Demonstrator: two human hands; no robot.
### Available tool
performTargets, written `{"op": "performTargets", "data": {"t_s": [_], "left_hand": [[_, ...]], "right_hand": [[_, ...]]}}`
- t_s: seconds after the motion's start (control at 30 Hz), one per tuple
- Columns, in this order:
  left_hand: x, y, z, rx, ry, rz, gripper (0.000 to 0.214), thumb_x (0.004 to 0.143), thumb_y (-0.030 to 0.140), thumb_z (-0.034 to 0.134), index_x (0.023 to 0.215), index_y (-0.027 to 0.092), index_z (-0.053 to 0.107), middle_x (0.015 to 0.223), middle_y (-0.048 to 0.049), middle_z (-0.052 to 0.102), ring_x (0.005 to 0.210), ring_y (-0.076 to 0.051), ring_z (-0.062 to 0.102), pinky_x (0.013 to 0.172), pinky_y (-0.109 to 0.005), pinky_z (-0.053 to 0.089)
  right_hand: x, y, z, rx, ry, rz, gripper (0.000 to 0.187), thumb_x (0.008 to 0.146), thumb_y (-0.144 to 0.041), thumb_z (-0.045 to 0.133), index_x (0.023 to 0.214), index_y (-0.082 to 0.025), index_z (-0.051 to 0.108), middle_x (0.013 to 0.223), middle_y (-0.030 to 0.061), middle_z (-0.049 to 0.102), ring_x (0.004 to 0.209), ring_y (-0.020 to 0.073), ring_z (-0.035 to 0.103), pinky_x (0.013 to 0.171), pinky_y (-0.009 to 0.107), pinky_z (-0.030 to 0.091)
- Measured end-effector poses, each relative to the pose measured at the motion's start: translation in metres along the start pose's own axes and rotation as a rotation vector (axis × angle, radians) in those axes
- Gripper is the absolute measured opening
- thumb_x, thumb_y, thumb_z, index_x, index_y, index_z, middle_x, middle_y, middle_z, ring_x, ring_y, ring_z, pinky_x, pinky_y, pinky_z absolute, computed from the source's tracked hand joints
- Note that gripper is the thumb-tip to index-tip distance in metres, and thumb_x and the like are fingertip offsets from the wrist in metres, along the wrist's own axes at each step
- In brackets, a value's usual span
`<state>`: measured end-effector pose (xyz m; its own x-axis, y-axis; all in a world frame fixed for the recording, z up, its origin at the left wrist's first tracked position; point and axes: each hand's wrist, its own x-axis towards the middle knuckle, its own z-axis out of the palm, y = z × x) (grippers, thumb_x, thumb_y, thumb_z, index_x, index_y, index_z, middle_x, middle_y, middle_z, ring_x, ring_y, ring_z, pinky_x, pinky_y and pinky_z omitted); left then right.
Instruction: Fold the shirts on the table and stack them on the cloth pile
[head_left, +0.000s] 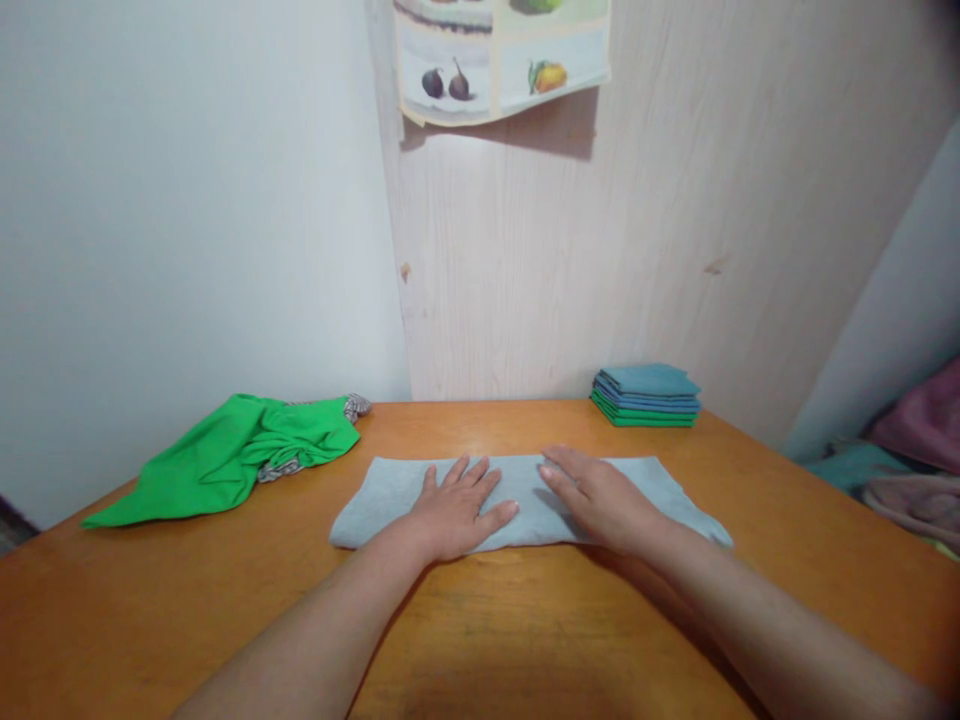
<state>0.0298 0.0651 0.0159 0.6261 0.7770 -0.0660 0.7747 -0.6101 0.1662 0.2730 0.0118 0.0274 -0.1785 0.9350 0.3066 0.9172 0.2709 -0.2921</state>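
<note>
A light blue-grey cloth [525, 500] lies folded into a long, wide strip across the middle of the table. My left hand [461, 505] rests flat on its left half, fingers spread and thumb pointing right. On the right half, my right hand [592, 490] lies with its fingers stretched out toward the middle of the cloth. Neither hand grips anything. The cloth's left and right ends show past my hands, and its near edge runs under my left palm and right wrist.
The wooden table [510, 630] meets the wall behind. At back left lies a crumpled green cloth [202, 460] with patterned grey bits. A stack of folded blue and green cloths [646, 395] stands at back right. A fruit poster [502, 65] hangs above; fabrics [915, 450] lie beyond the right edge.
</note>
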Motion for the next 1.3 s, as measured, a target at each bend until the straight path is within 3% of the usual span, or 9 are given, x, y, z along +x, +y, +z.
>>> {"op": "performTargets", "data": {"t_s": [0.13, 0.23, 0.43, 0.63, 0.93, 1.13, 1.3], "left_hand": [[0.000, 0.003, -0.001, 0.010, -0.009, -0.008, 0.090, 0.085, 0.085, 0.011, 0.156, 0.032, 0.024, 0.165, -0.0021, 0.010, 0.152, -0.034, 0.003, 0.114, -0.072, 0.007], [0.000, 0.004, -0.003, 0.009, -0.028, -0.015, 0.093, 0.083, 0.088, 0.014, 0.157, 0.032, 0.022, 0.165, -0.0023, 0.007, 0.152, -0.034, 0.001, 0.113, -0.072, 0.006], [0.000, -0.001, -0.001, -0.004, -0.037, 0.009, 0.095, 0.082, 0.088, 0.018, 0.158, 0.031, 0.019, 0.165, -0.0031, 0.006, 0.152, -0.035, -0.001, 0.112, -0.073, 0.004], [0.005, -0.006, 0.003, 0.015, -0.020, 0.019, 0.095, 0.082, 0.087, 0.022, 0.158, 0.030, 0.021, 0.165, -0.0047, 0.007, 0.151, -0.037, 0.000, 0.111, -0.074, 0.003], [0.007, -0.007, 0.004, 0.031, -0.017, 0.008, 0.095, 0.082, 0.088, 0.022, 0.157, 0.030, 0.022, 0.165, -0.0047, 0.006, 0.151, -0.038, -0.002, 0.112, -0.074, 0.003], [0.006, -0.006, 0.002, 0.028, -0.032, 0.007, 0.095, 0.081, 0.088, 0.021, 0.157, 0.031, 0.021, 0.165, -0.0040, 0.006, 0.151, -0.038, -0.003, 0.112, -0.074, 0.003], [0.004, -0.003, -0.001, 0.012, -0.037, 0.005, 0.097, 0.081, 0.089, 0.022, 0.157, 0.029, 0.022, 0.165, -0.0051, 0.006, 0.151, -0.038, -0.003, 0.112, -0.073, 0.004]], "right_hand": [[-0.009, -0.019, 0.020, -0.062, -0.297, -0.031, 0.078, 0.098, -0.064, 0.019, 0.153, -0.011, 0.035, 0.161, 0.0141, 0.027, 0.150, 0.0313, 0.020, 0.119, 0.054, 0.019], [-0.014, -0.014, 0.023, -0.086, -0.368, -0.022, 0.076, 0.099, -0.063, 0.014, 0.156, -0.014, 0.026, 0.163, 0.0107, 0.018, 0.151, 0.0284, 0.013, 0.120, 0.055, 0.013], [-0.015, -0.011, 0.024, -0.053, -0.362, 0.001, 0.074, 0.099, -0.063, 0.016, 0.157, -0.019, 0.023, 0.164, 0.0079, 0.015, 0.152, 0.0266, 0.010, 0.121, 0.051, 0.007], [-0.014, -0.004, 0.019, -0.045, -0.377, 0.121, 0.086, 0.094, -0.072, 0.017, 0.159, -0.016, 0.018, 0.165, 0.0100, 0.008, 0.152, 0.0271, 0.005, 0.121, 0.049, 0.005], [-0.012, 0.052, 0.009, -0.221, -0.242, 0.479, 0.091, 0.093, -0.073, 0.019, 0.157, -0.009, 0.023, 0.164, 0.0175, 0.015, 0.152, 0.0304, 0.008, 0.120, 0.053, 0.006], [-0.020, 0.091, 0.011, -0.243, -0.203, 0.551, 0.094, 0.092, -0.074, 0.017, 0.156, -0.007, 0.025, 0.163, 0.0160, 0.020, 0.151, 0.0303, 0.013, 0.121, 0.050, 0.008], [-0.023, 0.100, 0.014, -0.217, -0.186, 0.577, 0.091, 0.091, -0.075, 0.017, 0.157, -0.012, 0.025, 0.164, 0.0120, 0.020, 0.151, 0.0283, 0.013, 0.120, 0.054, 0.009]]}}
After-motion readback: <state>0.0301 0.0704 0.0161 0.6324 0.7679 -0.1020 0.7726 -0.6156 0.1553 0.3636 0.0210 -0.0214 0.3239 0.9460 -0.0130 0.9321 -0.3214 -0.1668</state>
